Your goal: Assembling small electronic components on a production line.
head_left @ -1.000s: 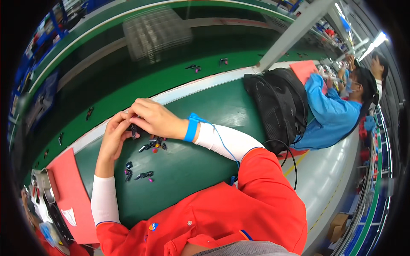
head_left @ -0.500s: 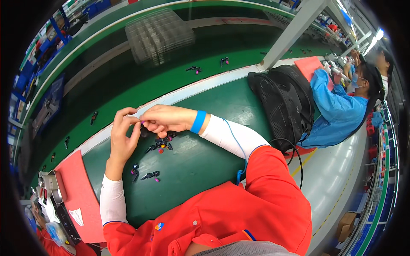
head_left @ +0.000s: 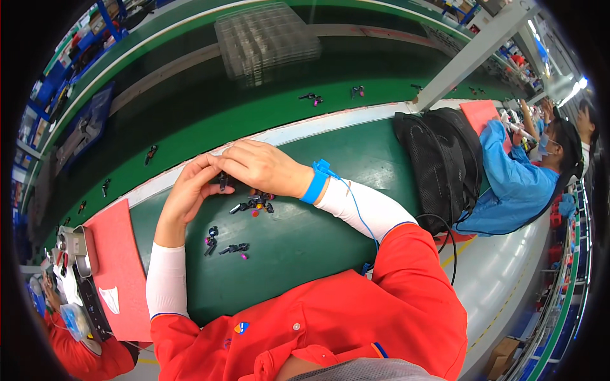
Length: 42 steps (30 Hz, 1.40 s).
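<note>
My left hand (head_left: 190, 193) and my right hand (head_left: 265, 167) meet above the green table (head_left: 298, 254), fingers closed together. Between their fingertips a small black part (head_left: 223, 182) pokes out downward; the rest of it is hidden by the fingers. A blue wrist strap (head_left: 314, 186) with a thin cord circles my right wrist. Just below the hands lies a loose pile of small black parts (head_left: 259, 203), with a red piece (head_left: 255, 214) beside it. Nearer to me are two smaller groups, one black cluster (head_left: 211, 241) and another (head_left: 234, 249), plus a purple piece (head_left: 244, 256).
Beyond a white ledge (head_left: 356, 119) runs a green conveyor belt (head_left: 248, 109) carrying small black parts and stacked clear trays (head_left: 267, 41). A black mesh bag (head_left: 438, 165) and a person in blue (head_left: 508, 184) are right. A red mat (head_left: 117, 273) and metal box (head_left: 84, 251) lie left.
My right fingers have folded over toward the left ones, and a black part now shows under them. The purple bit seen at the fingertips is out of sight. The whole view has shifted slightly.
</note>
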### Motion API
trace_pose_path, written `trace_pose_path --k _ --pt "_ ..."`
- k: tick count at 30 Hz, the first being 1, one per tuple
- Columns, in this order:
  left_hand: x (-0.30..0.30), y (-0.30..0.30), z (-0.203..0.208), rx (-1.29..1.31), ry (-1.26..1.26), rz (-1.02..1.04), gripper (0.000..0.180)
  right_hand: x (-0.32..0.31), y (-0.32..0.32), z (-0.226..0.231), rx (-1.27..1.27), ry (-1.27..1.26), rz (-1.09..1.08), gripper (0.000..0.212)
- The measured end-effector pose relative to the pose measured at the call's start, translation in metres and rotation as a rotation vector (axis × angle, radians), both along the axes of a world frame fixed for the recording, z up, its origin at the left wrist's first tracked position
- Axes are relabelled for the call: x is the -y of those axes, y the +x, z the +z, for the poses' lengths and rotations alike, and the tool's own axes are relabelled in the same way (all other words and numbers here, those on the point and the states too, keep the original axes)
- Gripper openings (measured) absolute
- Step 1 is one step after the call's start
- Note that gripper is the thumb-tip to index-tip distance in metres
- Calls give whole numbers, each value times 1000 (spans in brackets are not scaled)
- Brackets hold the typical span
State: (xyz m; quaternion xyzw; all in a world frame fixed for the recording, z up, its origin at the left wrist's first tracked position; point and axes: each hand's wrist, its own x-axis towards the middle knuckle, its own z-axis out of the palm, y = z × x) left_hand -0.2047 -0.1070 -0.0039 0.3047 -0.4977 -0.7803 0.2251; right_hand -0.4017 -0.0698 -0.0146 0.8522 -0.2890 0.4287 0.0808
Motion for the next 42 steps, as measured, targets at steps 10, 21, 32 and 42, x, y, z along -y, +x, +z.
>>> trace_pose_path --k 10,21,32,42 --pt "-11 -31 -22 40 -631 443 18 -1 -5 -9 612 823 -47 12" --pt "-1 -14 -16 -177 41 158 27 3 -3 -12 721 869 -22 10" --pt "-6 -22 -20 -81 -129 225 29 -2 -8 7 289 604 -328 16" --pt "-7 -22 -27 -89 -242 267 29 -4 -6 12 955 1399 35 16"
